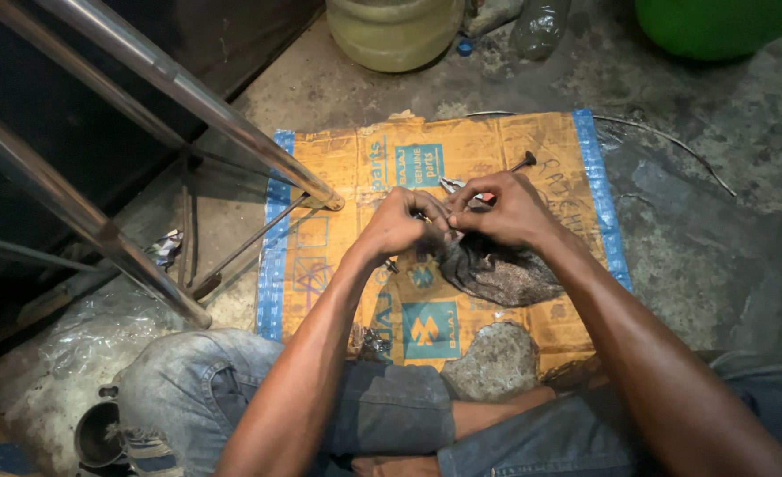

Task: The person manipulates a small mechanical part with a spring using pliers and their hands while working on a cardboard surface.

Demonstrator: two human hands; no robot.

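Pinching a thin dark metal rod (516, 167), both hands' fingers (461, 199) clamp its shaft.

Between your two hands you hold a slim dark metal rod (513, 170) with a small rounded knob at its far end. It slants up and to the right, its knob poking out past the fingers of your right hand (507, 212), while its near end is hidden under your left hand (401, 223). A small pale metal part (452, 185) shows just above your fingertips; what it is cannot be made out.
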